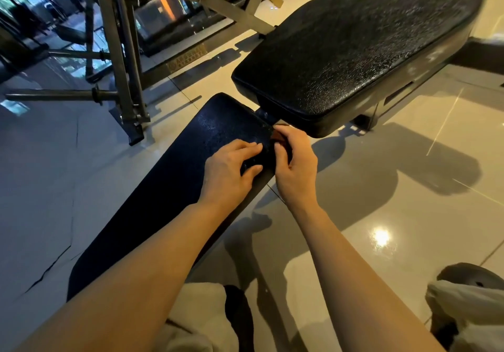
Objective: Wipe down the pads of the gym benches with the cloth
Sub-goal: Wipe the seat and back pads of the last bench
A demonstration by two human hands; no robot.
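A long black bench pad (169,188) runs from the lower left toward the middle. A wider black pad (354,51) rises beyond it to the right. A dark cloth (266,153) lies bunched at the long pad's far right corner, hard to tell from the pad. My left hand (229,171) rests on the pad, its fingers and thumb pinching the cloth. My right hand (296,160) curls over the pad's edge and grips the cloth's other side, where a small reddish-brown patch (280,136) shows by the fingertips.
A grey metal machine frame (122,65) with protruding bars stands at the back left. A round weight plate (474,278) lies on the glossy tiled floor (409,188) at the lower right. My knees in light trousers (469,313) fill the bottom edge.
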